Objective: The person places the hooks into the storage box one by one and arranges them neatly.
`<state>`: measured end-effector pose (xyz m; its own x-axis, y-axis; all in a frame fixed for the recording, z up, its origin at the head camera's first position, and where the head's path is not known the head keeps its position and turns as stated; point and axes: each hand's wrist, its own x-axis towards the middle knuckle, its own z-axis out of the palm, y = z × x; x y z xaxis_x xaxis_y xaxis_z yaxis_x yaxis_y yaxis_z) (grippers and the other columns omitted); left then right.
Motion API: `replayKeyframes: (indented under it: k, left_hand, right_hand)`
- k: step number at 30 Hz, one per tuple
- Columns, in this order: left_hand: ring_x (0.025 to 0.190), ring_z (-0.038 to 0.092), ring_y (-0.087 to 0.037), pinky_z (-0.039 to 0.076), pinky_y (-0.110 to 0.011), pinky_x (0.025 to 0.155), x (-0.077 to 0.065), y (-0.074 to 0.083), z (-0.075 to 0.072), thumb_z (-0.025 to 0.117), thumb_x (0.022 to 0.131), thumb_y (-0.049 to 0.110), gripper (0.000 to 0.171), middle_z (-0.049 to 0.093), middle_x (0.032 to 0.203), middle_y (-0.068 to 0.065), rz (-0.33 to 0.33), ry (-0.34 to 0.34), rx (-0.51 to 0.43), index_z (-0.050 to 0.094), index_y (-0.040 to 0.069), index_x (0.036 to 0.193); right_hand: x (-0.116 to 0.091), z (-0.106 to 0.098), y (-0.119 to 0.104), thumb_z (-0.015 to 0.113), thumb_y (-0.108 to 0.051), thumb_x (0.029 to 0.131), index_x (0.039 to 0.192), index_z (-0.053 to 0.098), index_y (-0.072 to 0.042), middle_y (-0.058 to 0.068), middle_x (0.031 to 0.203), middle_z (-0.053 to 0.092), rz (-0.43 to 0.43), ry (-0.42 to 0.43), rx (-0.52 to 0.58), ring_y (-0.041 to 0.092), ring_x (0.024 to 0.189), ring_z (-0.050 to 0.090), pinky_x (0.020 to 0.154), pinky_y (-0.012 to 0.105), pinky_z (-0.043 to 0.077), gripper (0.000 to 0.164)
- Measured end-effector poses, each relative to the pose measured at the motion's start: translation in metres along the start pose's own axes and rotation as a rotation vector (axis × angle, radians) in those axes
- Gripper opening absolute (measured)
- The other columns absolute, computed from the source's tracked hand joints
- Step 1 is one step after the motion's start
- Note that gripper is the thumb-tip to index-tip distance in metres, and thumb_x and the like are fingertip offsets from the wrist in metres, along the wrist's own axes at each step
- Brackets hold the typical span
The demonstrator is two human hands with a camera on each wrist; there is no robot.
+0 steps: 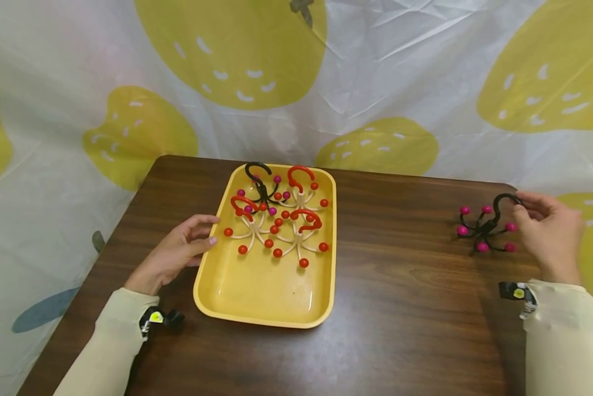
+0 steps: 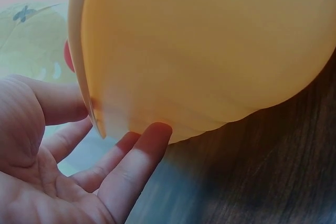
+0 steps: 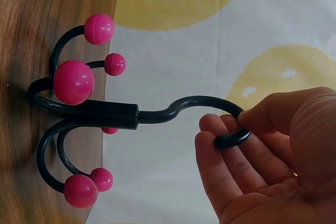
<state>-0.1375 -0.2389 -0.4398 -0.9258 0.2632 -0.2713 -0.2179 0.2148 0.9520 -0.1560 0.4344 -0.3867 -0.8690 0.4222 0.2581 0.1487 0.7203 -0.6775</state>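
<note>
At the table's right side, my right hand (image 1: 549,231) pinches the curved top of a black multi-arm hook hanger (image 3: 110,114) between thumb and fingers. Its several curved arms end in pink balls and point down at the tabletop; whether they touch it is hard to tell. My left hand (image 1: 177,250) holds the left side of a yellow tray (image 1: 264,320), thumb at the rim and fingers against the outer wall. Inside the tray's far half stand a black hanger (image 1: 262,191) with pink balls and three cream hangers (image 1: 299,237) with red hooks and red balls.
A dark wooden table (image 1: 400,308) lies beneath everything. Behind it hangs a pale cloth (image 1: 281,132) printed with big yellow fruit, close to the table's far edge. The tray's near half shows its bare floor.
</note>
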Motion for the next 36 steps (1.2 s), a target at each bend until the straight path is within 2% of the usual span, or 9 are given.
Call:
replayKeyframes:
  k: [2, 4, 12, 20, 24, 32, 36]
  left_hand:
    - [0.109, 0.072, -0.028, 0.066, -0.045, 0.084, 0.000, 0.000, 0.000, 0.064, 0.107, 0.015, 0.056, 0.050, 0.149, -0.031, -0.004, 0.002, 0.003, 0.040, 0.009, 0.157]
    - [0.110, 0.072, -0.028, 0.066, -0.045, 0.083, 0.000, 0.000, 0.000, 0.064, 0.107, 0.014, 0.056, 0.050, 0.149, -0.031, -0.003, 0.003, 0.005, 0.040, 0.008, 0.157]
    - [0.109, 0.072, -0.027, 0.066, -0.045, 0.083, 0.000, 0.000, 0.000, 0.063, 0.107, 0.015, 0.056, 0.050, 0.148, -0.032, 0.004, 0.003, 0.002, 0.039, 0.007, 0.158]
    - [0.108, 0.072, -0.026, 0.067, -0.045, 0.083, 0.001, -0.001, 0.000, 0.063, 0.107, 0.013, 0.056, 0.050, 0.148, -0.032, 0.006, -0.001, -0.007, 0.039, 0.007, 0.157]
    - [0.107, 0.073, -0.026, 0.067, -0.045, 0.082, 0.001, -0.001, 0.000, 0.063, 0.107, 0.012, 0.056, 0.050, 0.148, -0.032, 0.003, -0.004, -0.012, 0.039, 0.007, 0.157]
    - [0.107, 0.073, -0.026, 0.067, -0.044, 0.082, 0.001, 0.001, 0.001, 0.064, 0.107, 0.015, 0.057, 0.050, 0.148, -0.032, -0.001, -0.001, -0.006, 0.039, 0.008, 0.157]
    - [0.107, 0.073, -0.026, 0.067, -0.044, 0.082, 0.001, 0.001, 0.001, 0.063, 0.107, 0.014, 0.056, 0.050, 0.148, -0.032, -0.002, -0.001, -0.010, 0.039, 0.008, 0.157]
  right_hand:
    - [0.000, 0.000, 0.001, 0.066, -0.018, 0.100, 0.136, 0.071, -0.003, -0.051, 0.081, 0.047, -0.007, -0.003, 0.016, -0.026, 0.079, 0.056, 0.068, -0.003, 0.042, 0.039]
    - [0.000, 0.000, 0.001, 0.068, -0.019, 0.100, 0.135, 0.070, 0.000, -0.052, 0.078, 0.046, -0.003, -0.003, 0.042, -0.029, 0.074, 0.051, 0.067, -0.003, 0.042, 0.040]
    - [0.003, -0.002, 0.001, 0.072, -0.020, 0.099, 0.134, 0.072, -0.002, -0.049, 0.079, 0.051, 0.025, 0.016, 0.077, -0.028, 0.075, 0.053, 0.069, -0.003, 0.043, 0.039]
    - [-0.002, -0.003, 0.001, 0.072, -0.017, 0.098, 0.132, 0.072, 0.002, -0.049, 0.079, 0.054, 0.006, 0.022, 0.117, -0.027, 0.076, 0.056, 0.068, -0.003, 0.044, 0.038]
    - [-0.005, -0.004, 0.000, 0.073, -0.016, 0.098, 0.129, 0.074, 0.002, -0.048, 0.080, 0.057, 0.007, 0.028, 0.141, -0.026, 0.075, 0.058, 0.069, -0.002, 0.045, 0.036]
    - [-0.010, -0.004, -0.012, 0.076, -0.008, 0.095, 0.127, 0.076, -0.002, -0.037, 0.080, 0.069, 0.038, 0.003, 0.276, -0.019, 0.074, 0.067, 0.069, 0.001, 0.051, 0.032]
    - [-0.014, -0.005, -0.021, 0.077, -0.008, 0.094, 0.125, 0.077, -0.002, -0.036, 0.080, 0.070, 0.021, -0.004, 0.278, -0.019, 0.074, 0.067, 0.069, 0.001, 0.051, 0.031]
